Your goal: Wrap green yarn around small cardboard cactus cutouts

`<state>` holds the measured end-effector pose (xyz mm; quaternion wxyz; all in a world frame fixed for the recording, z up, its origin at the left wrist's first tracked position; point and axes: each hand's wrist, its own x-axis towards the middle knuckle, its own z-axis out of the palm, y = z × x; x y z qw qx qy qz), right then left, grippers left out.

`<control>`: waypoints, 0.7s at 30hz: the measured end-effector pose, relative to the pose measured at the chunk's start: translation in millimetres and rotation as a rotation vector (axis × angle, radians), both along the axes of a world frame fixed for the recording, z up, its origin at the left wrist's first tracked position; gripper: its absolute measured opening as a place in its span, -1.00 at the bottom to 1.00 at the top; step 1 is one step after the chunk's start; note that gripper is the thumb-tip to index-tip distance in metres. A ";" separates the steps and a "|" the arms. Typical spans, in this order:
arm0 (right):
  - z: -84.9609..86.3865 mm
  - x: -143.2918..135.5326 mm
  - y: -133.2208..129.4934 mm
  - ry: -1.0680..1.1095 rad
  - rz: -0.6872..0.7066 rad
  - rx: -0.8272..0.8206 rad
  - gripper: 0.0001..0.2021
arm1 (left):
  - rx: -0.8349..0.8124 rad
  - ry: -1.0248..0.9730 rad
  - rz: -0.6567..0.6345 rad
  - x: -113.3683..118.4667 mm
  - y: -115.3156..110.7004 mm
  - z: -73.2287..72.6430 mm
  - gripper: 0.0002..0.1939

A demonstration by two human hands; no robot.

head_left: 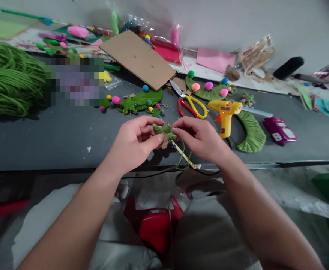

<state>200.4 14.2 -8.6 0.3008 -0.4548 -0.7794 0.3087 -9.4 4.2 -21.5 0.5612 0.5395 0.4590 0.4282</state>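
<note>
Between the thumb and fingers of my left hand point(137, 140) is a small star-like cardboard piece point(164, 140), partly wrapped in green yarn. My right hand point(199, 137) pinches at its right side, closed on green yarn point(183, 152) whose loose length hangs in a loop below. The fingertips hide part of the piece. Under the yarn a pencil point(185, 155) lies slanted near the table edge. Just beyond my hands lie scissors point(188, 107) with red and yellow handles, blades apart. A yellow glue gun point(225, 114) with a lit orange light stands right of my right hand.
A large green yarn bundle point(11, 78) fills the far left. Yarn-wrapped green crescents point(253, 131) and pompom decorations point(144, 100) lie beyond my hands. A cardboard sheet point(140, 58) rests at the back. A purple packet point(279, 130) sits at right. A red stool point(157, 225) is below.
</note>
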 end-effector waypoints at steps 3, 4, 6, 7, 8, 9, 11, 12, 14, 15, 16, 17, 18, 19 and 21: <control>3.2 -0.3 -0.4 -0.052 -0.016 0.024 -0.85 | 0.120 0.201 0.016 2.8 -3.4 -1.9 -0.69; 4.4 -1.2 -1.2 -0.068 -0.021 0.028 -0.86 | 0.154 0.251 0.024 3.6 -4.3 -2.6 -0.69; 6.5 -3.5 -3.2 -0.091 -0.035 0.028 -0.87 | 0.202 0.310 0.041 4.3 -5.4 -4.0 -0.69; 7.3 -4.9 -4.3 -0.098 -0.045 0.026 -0.87 | 0.220 0.328 0.054 4.4 -5.6 -4.6 -0.69; 7.9 -6.2 -5.3 -0.100 -0.057 0.025 -0.87 | 0.238 0.344 0.069 4.2 -5.7 -5.2 -0.69; 8.2 -7.5 -6.4 -0.101 -0.069 0.024 -0.88 | 0.257 0.358 0.085 3.9 -5.6 -5.9 -0.68; 8.1 -9.8 -8.6 -0.096 -0.085 0.024 -0.88 | 0.286 0.377 0.106 3.3 -5.5 -7.2 -0.69; 7.7 -10.9 -9.7 -0.091 -0.087 0.024 -0.88 | 0.296 0.383 0.115 3.2 -5.5 -8.0 -0.69; 6.8 -12.7 -11.8 -0.086 -0.091 0.024 -0.88 | 0.309 0.387 0.139 3.7 -5.6 -9.5 -0.69; 6.3 -13.5 -12.8 -0.084 -0.095 0.027 -0.88 | 0.315 0.384 0.161 4.4 -5.6 -10.1 -0.68; 5.9 -14.3 -13.7 -0.082 -0.100 0.033 -0.89 | 0.320 0.377 0.189 5.4 -5.6 -10.6 -0.68; 5.6 -15.0 -14.6 -0.082 -0.104 0.039 -0.89 | 0.323 0.364 0.220 6.7 -5.5 -10.9 -0.67; 5.3 -15.8 -15.4 -0.082 -0.107 0.043 -0.88 | 0.324 0.342 0.249 8.0 -5.3 -10.8 -0.67; 5.2 -16.6 -16.1 -0.082 -0.106 0.043 -0.88 | 0.321 0.311 0.275 9.5 -5.1 -10.5 -0.67; 4.8 -18.3 -17.5 -0.081 -0.107 0.040 -0.87 | 0.308 0.225 0.311 12.1 -4.5 -9.0 -0.69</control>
